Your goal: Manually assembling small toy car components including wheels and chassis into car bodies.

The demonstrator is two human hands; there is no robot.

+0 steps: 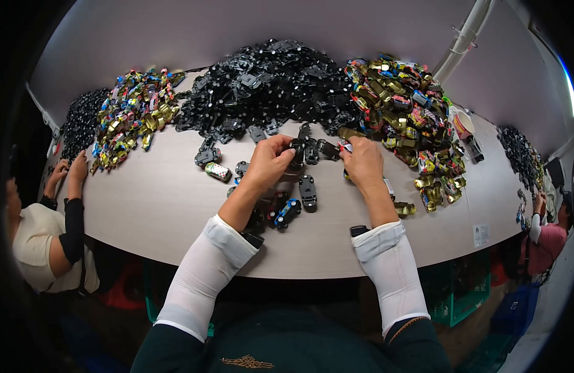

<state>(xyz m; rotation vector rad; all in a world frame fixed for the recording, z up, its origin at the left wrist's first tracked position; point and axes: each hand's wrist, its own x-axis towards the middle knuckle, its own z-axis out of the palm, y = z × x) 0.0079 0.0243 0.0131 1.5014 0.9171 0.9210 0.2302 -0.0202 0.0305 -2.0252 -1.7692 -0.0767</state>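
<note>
Your left hand (269, 160) pinches a black toy-car base (297, 151) in closed fingers; your right hand (363, 163) is curled around a small toy car body (345, 147) just beside it. Beyond both hands lies the black chassis pile (268, 87), with finished cars (286, 212) near your left wrist.
</note>
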